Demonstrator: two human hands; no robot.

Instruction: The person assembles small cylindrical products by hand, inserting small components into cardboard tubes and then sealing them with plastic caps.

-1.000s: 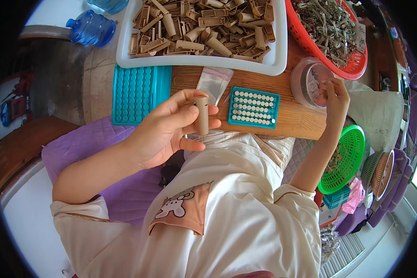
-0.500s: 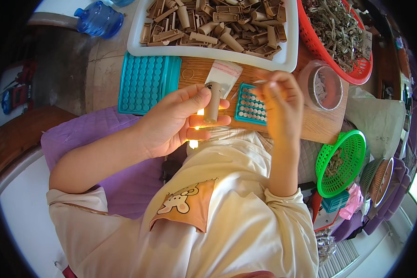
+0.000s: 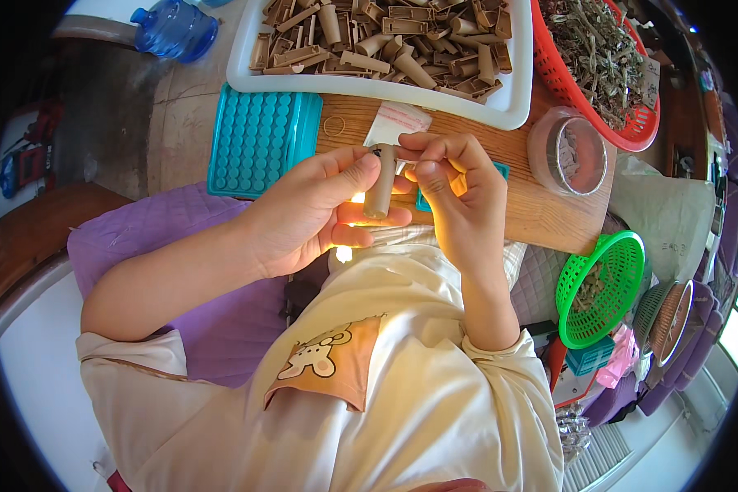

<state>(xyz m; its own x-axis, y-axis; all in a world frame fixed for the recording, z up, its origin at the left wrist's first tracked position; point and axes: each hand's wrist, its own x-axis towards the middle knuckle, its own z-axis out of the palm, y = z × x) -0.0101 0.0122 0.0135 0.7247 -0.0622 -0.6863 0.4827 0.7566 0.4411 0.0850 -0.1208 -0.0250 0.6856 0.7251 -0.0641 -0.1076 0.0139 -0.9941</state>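
Between the thumb and fingers of my left hand [image 3: 312, 201] a tan plastic tube-shaped piece [image 3: 379, 187] stands nearly upright, with a small dark mark or part near its top. My right hand [image 3: 466, 197] is closed in a pinch close against the piece's right side. Whatever lies between its fingertips is too small to make out. Behind the right hand a small teal tray [image 3: 422, 202] is mostly hidden. A clear plastic bag with a pinkish strip [image 3: 400, 121] lies on the wooden table [image 3: 541, 215] just beyond the piece.
A large white tub [image 3: 369, 88] full of similar tan pieces stands at the back. Left of my hands sits a larger teal tray [image 3: 258, 143] with round wells. To the right are a clear round container [image 3: 582, 168], a red basket [image 3: 562, 82] and a green basket [image 3: 611, 320].
My right hand has moved left from over the small teal tray to the tan piece, carrying a small pale thing that is now hidden. My left hand has kept its hold.
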